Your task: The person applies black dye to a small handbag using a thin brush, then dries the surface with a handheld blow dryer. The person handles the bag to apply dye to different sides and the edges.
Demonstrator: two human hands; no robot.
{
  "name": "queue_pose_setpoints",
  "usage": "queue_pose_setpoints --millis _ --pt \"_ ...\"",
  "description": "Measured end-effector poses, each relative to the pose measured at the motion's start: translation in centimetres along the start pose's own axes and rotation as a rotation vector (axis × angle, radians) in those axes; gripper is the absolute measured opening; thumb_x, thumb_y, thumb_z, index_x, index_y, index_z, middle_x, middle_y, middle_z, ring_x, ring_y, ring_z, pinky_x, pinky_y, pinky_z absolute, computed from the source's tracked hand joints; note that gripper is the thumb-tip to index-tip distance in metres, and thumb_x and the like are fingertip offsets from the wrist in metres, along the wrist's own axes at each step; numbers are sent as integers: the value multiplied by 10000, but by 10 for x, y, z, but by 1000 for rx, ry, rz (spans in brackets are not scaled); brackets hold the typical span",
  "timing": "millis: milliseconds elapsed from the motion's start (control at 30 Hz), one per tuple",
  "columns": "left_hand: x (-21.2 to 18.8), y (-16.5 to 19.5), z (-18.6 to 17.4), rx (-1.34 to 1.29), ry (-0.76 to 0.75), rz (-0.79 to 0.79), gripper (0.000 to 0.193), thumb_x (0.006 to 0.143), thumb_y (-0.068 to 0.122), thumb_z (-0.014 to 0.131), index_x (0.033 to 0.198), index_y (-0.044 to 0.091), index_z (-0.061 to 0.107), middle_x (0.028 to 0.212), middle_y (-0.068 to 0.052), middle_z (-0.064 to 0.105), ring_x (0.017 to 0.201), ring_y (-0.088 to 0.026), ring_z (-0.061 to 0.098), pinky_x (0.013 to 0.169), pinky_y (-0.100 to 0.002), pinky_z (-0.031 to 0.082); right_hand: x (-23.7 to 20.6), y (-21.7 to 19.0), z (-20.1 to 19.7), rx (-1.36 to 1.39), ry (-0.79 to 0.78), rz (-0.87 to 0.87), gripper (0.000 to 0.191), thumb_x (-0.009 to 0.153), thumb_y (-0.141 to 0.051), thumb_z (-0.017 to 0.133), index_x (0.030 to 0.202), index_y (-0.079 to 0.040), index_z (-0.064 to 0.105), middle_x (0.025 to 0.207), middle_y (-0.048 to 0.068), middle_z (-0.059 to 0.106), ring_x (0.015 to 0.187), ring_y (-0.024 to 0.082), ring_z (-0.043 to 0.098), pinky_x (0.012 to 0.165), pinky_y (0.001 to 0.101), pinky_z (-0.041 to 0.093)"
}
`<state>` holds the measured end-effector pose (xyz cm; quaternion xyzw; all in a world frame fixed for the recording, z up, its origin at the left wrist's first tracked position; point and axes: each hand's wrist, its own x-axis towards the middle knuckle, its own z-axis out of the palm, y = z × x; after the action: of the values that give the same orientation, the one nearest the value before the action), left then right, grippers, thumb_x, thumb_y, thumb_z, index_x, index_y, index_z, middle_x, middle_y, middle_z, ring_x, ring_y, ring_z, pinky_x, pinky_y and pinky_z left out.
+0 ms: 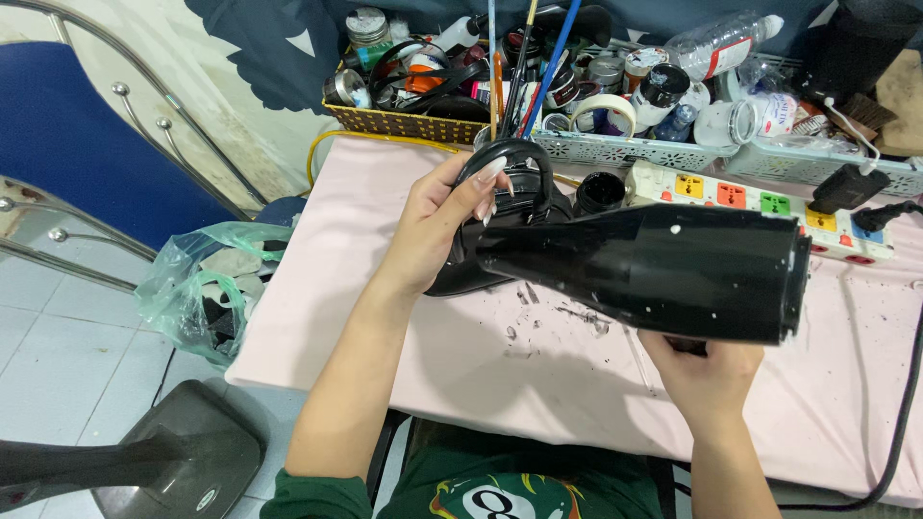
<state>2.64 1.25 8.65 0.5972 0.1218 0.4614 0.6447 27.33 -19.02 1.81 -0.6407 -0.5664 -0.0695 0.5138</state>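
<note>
The right hand grips a black hair dryer from below by its handle, barrel level above the pink tabletop and pointing left. The left hand closes around a small black item with a looped handle, right at the dryer's nozzle; it may be a glossy shoe or bag, but the view is too dark to say. The two black things touch or nearly touch, so a slip of either grip could knock one against the other. Hot air held this near could, I judge, mar the surface or scorch the fingertips. A power strip and a small open black jar sit just behind, within reach of a careless swing.
</note>
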Motion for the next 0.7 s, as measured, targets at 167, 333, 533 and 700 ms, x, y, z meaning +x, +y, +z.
queue_pose_setpoints --millis 167,333,533,700 --pt "-6 1 -2 17 2 -51 256 1081 260 610 1110 16 680 825 52 567 770 -45 491 702 -216 384 5 0 2 -58 0 43 229 802 16 821 975 -4 672 727 31 668 575 86 631 632 236 471" --pt "-8 -1 -1 14 -9 -28 250 1079 256 603 1114 21 681 847 54 581 783 -45 498 723 -219 402 2 1 -2 2 -47 131 250 818 -21 829 1022 -14 685 764 37 684 597 100 627 632 229 479" --pt "-8 -3 1 16 -1 -21 255 1083 256 594 1110 17 678 850 46 579 790 -48 503 723 -221 402 -9 18 -12 -78 -24 75 272 803 -41 849 1023 -19 691 833 67 710 688 132 684 698 267 519" --pt "-9 -3 1 22 9 -26 250 1071 255 594 1117 21 672 824 49 572 774 -46 507 704 -221 409 -16 37 -30 -204 83 6 245 917 -57 857 1087 -6 689 912 89 722 804 153 714 764 244 537"
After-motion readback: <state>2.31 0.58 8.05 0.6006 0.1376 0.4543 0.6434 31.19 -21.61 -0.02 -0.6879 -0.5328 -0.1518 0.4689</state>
